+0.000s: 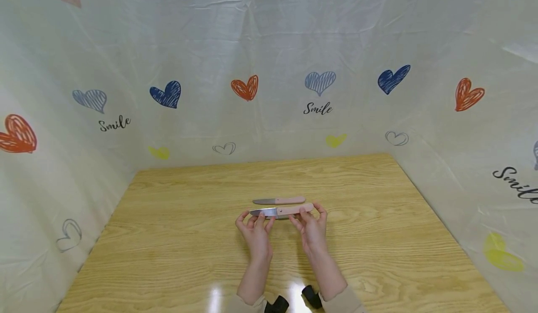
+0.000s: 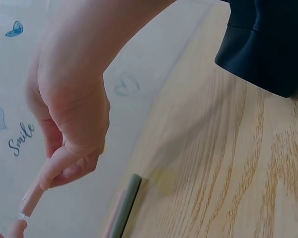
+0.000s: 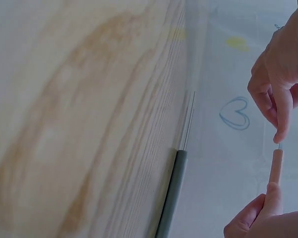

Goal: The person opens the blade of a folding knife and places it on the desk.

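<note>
My left hand (image 1: 258, 239) pinches the blade of a small knife with a pale pink handle (image 1: 292, 209). At the other end, my right hand (image 1: 315, 233) holds the handle (image 3: 276, 166) between thumb and fingers. The knife is raised above the table, lying roughly level, blade to the left. Behind it a second pink-handled knife (image 1: 290, 201) lies on the wood, also pointing left. Beneath the held knife lies a knife with a grey-green handle (image 3: 173, 193), mostly hidden in the head view. Only fingertips (image 2: 17, 229) of my left hand show in the left wrist view.
The wooden table (image 1: 176, 229) spreads around the hands. A white curtain (image 1: 277, 46) printed with hearts and "Smile" stands along its back and sides. A black wrist device (image 2: 265, 47) sits on the right wrist, and another (image 1: 277, 304) on the left.
</note>
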Demonstrator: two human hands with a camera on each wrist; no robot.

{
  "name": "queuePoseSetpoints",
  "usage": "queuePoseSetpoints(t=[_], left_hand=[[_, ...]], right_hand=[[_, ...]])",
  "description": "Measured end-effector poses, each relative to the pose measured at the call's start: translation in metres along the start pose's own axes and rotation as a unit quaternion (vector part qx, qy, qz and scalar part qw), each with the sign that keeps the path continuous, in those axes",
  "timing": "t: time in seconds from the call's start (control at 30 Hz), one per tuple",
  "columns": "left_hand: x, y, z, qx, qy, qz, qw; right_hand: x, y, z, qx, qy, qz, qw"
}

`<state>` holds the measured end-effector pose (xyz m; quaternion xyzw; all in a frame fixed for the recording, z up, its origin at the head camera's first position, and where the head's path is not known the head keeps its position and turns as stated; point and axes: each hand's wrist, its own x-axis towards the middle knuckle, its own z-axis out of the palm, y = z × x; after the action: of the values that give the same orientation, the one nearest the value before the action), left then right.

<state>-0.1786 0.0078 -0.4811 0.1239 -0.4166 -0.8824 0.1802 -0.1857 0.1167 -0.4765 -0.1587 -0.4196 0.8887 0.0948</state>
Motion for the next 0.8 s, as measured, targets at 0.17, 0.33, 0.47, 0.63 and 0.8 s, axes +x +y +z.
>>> queuePoseSetpoints(t=[0.17, 0.33, 0.47, 0.63, 0.8], left_hand=[[-0.001, -0.003, 0.001, -0.008, 0.017, 0.013, 0.9997], [-0.001, -0.003, 0.002, -0.002, 0.034, 0.014, 0.9993], [-0.001, -0.001, 0.002, 0.006, 0.033, 0.005, 0.9994], [0.002, 0.003, 0.002, 0.017, 0.023, -0.011, 0.9995], [0.004, 0.005, 0.001, 0.023, 0.014, -0.025, 0.9993]], right_hand=[[-0.001, 0.000, 0.000, -0.013, 0.004, -0.005, 0.9999], [0.001, -0.002, -0.002, -0.037, 0.006, 0.003, 0.9993], [0.006, -0.007, -0.004, -0.067, 0.007, 0.002, 0.9977], [0.012, -0.015, -0.009, -0.096, 0.006, -0.007, 0.9953], [0.016, -0.024, -0.016, -0.135, -0.019, -0.004, 0.9907]])
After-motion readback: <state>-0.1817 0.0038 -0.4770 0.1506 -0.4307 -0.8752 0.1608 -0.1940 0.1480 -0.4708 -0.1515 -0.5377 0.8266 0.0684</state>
